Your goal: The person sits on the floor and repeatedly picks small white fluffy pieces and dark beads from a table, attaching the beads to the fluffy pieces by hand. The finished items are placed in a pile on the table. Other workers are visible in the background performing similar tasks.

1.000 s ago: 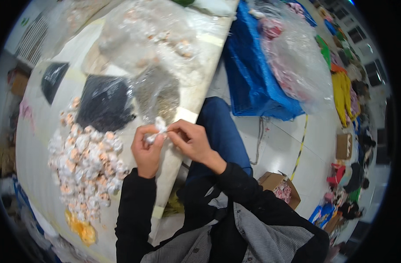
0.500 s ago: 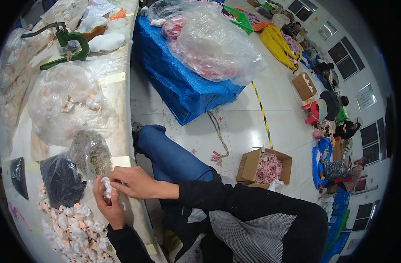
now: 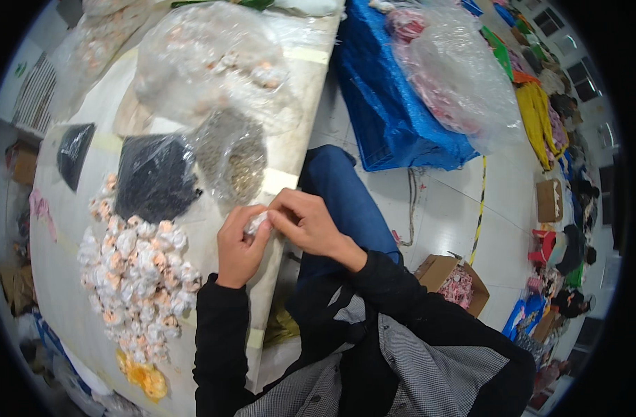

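Observation:
A small white fabric piece [image 3: 257,222] is held between my two hands over the table's right edge. My left hand [image 3: 239,251] is closed round it, thumb and fingers pinching its sides. The fingertips of my right hand [image 3: 309,221] press together at its upper right. Whether a smaller part is between those fingertips is hidden. Left of my hands spreads a pile of small white and peach fabric pieces [image 3: 141,278]. Just beyond my fingers lies a clear bag of tiny grey-gold parts [image 3: 245,165]. Beside it is a clear bag of tiny black parts [image 3: 154,179].
A large clear bag of fabric pieces [image 3: 207,62] lies farther up the table [image 3: 224,153]. An orange-yellow item [image 3: 150,381] sits below the pile. Right of the table stand a blue-covered crate [image 3: 380,104] and a cardboard box of pink pieces [image 3: 439,272]. People sit along the far right.
The view has turned left, so the table and my hands appear farther right and more of the pile shows. Both hands remain together on the white piece.

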`<move>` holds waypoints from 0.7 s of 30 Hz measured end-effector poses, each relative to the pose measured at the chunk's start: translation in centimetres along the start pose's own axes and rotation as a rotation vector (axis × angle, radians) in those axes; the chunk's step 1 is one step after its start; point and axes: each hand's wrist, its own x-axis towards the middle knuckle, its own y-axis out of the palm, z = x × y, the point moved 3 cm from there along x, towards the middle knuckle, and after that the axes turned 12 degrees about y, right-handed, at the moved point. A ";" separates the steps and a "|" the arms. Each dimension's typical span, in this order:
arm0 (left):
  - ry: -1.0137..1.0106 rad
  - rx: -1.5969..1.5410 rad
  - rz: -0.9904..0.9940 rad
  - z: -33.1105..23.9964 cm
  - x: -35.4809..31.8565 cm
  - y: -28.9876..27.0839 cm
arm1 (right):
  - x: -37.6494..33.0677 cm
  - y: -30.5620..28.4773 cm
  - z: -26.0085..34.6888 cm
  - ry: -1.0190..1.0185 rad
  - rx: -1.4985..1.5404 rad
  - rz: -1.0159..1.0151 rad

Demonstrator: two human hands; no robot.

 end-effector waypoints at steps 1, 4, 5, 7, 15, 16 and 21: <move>0.000 0.010 -0.003 -0.1 0.0 -0.2 | -0.1 0.2 -0.1 0.037 -0.003 -0.003; 0.043 0.074 -0.002 -0.8 0.2 -0.3 | -0.2 0.7 0.0 0.008 -0.050 -0.039; 0.038 0.058 -0.027 -0.6 0.1 -0.2 | -0.3 1.0 -0.1 0.004 -0.082 -0.045; 0.025 0.033 -0.081 0.0 -0.3 -0.1 | -0.2 1.4 -0.1 -0.034 -0.135 -0.058; 0.087 0.137 -0.140 0.5 -0.2 -0.8 | 0.1 2.5 0.8 -0.020 -0.240 -0.099; 0.084 0.148 -0.139 0.6 -0.2 -0.9 | 0.1 2.6 0.9 -0.017 -0.246 -0.106; 0.055 0.139 -0.163 0.6 -0.2 -1.1 | 0.6 2.4 0.6 0.003 -0.196 -0.133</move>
